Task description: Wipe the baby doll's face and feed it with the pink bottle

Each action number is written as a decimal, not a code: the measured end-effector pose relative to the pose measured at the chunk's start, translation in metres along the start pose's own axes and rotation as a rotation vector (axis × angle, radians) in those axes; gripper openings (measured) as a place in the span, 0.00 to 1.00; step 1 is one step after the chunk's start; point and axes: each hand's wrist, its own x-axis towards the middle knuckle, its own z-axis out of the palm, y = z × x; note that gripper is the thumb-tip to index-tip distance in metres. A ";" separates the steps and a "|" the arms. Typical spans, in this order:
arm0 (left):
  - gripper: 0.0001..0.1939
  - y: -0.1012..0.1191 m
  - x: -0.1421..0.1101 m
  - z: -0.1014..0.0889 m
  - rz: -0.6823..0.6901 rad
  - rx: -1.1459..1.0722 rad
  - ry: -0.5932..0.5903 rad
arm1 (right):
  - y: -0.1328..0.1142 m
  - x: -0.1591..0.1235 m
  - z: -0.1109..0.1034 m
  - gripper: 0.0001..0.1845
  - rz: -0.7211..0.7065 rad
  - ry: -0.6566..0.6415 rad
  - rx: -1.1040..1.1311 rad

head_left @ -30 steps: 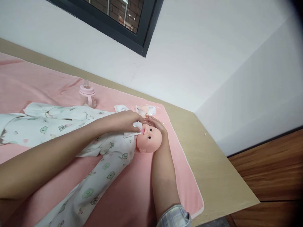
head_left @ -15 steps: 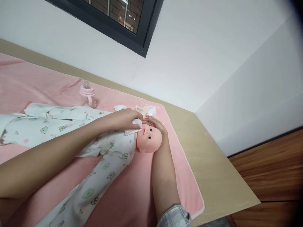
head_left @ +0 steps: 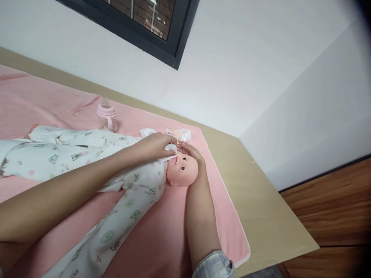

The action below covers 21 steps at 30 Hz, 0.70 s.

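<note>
A baby doll [head_left: 185, 173] in a white printed romper lies on its back, its bald head to the right. My left hand [head_left: 159, 144] reaches over its chest and pinches a folded white wipe [head_left: 171, 148], which touches the doll's mouth and chin. My right hand [head_left: 191, 151] curves round the far side of the head, cupping it with fingers fairly straight near the far cheek; some of its fingers are partly hidden. Just beyond the hands are a small clear packet [head_left: 184, 135] and a white piece of cloth or tissue [head_left: 147, 132].
A baby bottle [head_left: 107, 116] with a pink collar and handle stands beyond the doll's body. Under everything is a pink blanket [head_left: 171, 231] on a wooden table [head_left: 246, 185]. A white wall [head_left: 220, 69] with a dark window frame [head_left: 176, 42] rises behind.
My left hand with the wipe has shifted slightly right and over the doll's mouth. The right hand keeps its place at the head.
</note>
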 end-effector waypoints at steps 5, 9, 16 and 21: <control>0.09 -0.003 0.001 0.005 -0.023 -0.016 0.057 | 0.000 0.001 -0.001 0.14 0.005 0.010 0.007; 0.10 -0.006 0.002 0.002 -0.006 -0.138 0.148 | -0.001 -0.002 0.003 0.14 0.009 0.053 -0.006; 0.17 -0.002 -0.002 -0.012 -0.046 -0.756 -0.070 | -0.009 -0.013 0.014 0.18 0.021 0.076 -0.106; 0.21 0.001 -0.003 -0.015 -0.125 -0.920 -0.173 | -0.011 -0.018 0.019 0.19 -0.044 0.064 -0.188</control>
